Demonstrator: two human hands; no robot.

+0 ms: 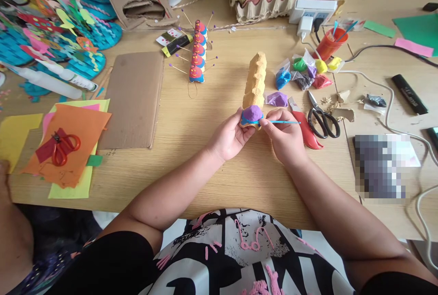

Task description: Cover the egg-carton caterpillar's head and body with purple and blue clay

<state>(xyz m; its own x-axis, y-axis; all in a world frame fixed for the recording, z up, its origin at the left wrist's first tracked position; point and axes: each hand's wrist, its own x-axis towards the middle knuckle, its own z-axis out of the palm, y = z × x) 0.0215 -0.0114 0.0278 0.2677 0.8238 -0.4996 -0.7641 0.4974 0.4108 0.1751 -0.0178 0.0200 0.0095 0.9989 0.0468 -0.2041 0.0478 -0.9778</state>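
Note:
My left hand (231,135) grips the near end of a bumpy egg-carton strip (256,78), mostly bare yellowish-tan. Its nearest bump is covered in purple clay (252,113) with blue clay (249,122) along the lower edge. Pinched in my right hand (283,135) is a thin blue modelling tool (287,122), its tip at the blue clay. Just right of that hand lie a red-handled cutter (306,131) and black-handled scissors (323,117). A bag of purple clay (277,99) is beyond my right hand.
A finished-looking red and blue caterpillar (197,53) with pins stands behind left. Bagged clays (303,74), a red cup (330,44) and a power strip (313,10) sit back right. Cardboard (133,99), coloured paper (82,121) and orange pliers (63,149) lie left. A person's arm shows far left.

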